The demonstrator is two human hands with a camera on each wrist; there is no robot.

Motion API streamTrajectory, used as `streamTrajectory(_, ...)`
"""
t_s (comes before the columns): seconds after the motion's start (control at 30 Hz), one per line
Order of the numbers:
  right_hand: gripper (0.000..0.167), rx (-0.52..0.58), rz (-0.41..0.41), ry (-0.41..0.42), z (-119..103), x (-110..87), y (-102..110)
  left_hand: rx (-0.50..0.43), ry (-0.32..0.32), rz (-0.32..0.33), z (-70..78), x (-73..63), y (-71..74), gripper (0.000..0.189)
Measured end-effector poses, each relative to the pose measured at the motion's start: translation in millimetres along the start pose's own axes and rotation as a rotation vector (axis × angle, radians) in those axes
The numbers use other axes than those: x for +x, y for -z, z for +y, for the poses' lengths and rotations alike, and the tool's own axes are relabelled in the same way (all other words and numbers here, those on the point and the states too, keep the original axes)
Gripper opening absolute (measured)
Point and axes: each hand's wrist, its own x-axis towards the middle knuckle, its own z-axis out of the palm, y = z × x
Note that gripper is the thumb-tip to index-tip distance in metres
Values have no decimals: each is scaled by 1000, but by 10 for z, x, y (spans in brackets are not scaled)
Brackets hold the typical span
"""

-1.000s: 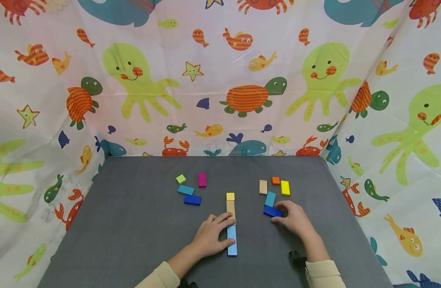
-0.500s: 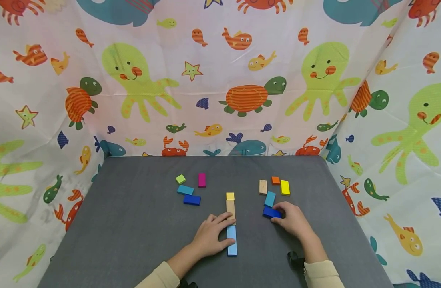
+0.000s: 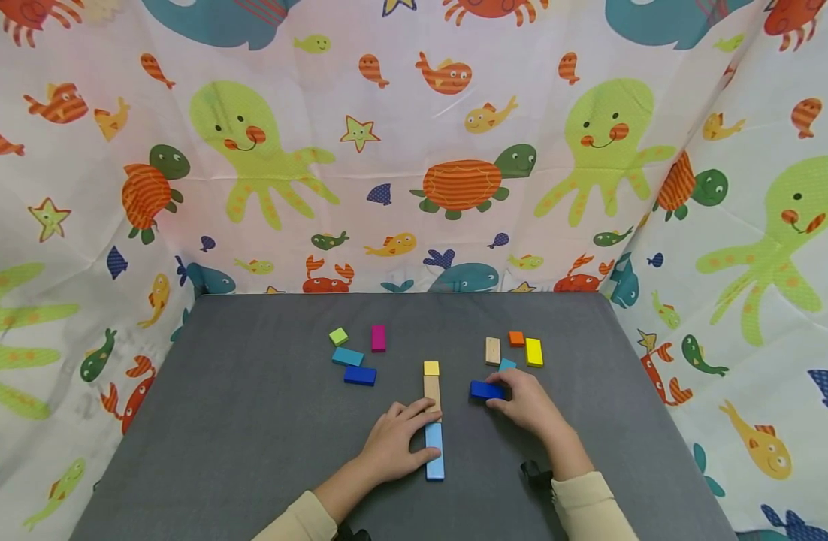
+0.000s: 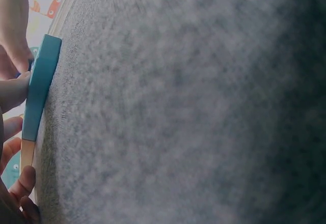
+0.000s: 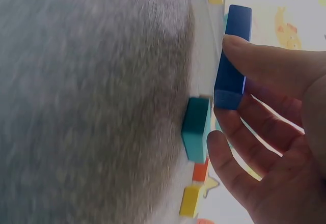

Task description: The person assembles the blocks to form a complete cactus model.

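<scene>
My right hand [image 3: 530, 406] pinches a dark blue block [image 3: 485, 391] between thumb and fingers. In the right wrist view the blue block [image 5: 234, 56] is held up off the cloth, with a teal block [image 5: 196, 130] beyond it. My left hand [image 3: 397, 443] rests at a straight row of blocks in the middle of the table. Its thumb lies on the light blue block [image 3: 435, 462], and its fingertips touch the natural wood block [image 3: 431, 388]. A small yellow block [image 3: 430, 368] ends the row at the far side.
Left of the row lie a lime block [image 3: 339, 336], a magenta block [image 3: 379, 338], a teal block [image 3: 347, 357] and a dark blue block [image 3: 360, 376]. On the right are a wooden block [image 3: 493, 351], an orange block [image 3: 516, 339] and a yellow block [image 3: 533, 352].
My right hand has moved left with the dark blue block, away from the teal one, which the hand now partly covers. The left hand has stayed in place.
</scene>
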Motion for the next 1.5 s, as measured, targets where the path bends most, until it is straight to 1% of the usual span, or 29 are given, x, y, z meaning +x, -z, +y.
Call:
streamTrajectory(0.1, 27, 2, -4, 14, -45, 51, -49, 2, 8, -4, -4, 5, -6, 62)
streamTrajectory(0.37, 28, -38, -35, 37, -166, 213, -170, -8, 2, -4, -18, 7, -3, 63)
streamTrajectory(0.53, 28, -47, -53, 38, -233, 278, -215, -9, 2, -9, -18, 3, -2, 63)
streamTrajectory(0.8, 28, -55, -60, 52, -257, 366, -305, -13, -6, -1, -12, -4, -1, 62)
streamTrajectory(1.13, 28, -74, -93, 53, -306, 428, -348, -16, -1, -3, -31, 6, -12, 62)
streamTrajectory(1.37, 28, -89, -93, 67, -311, 452, -374, -17, -8, 3, -36, 1, -20, 62)
streamTrajectory(1.5, 29, -95, -98, 64, -297, 462, -382, -20, 1, -5, -28, 4, -11, 62)
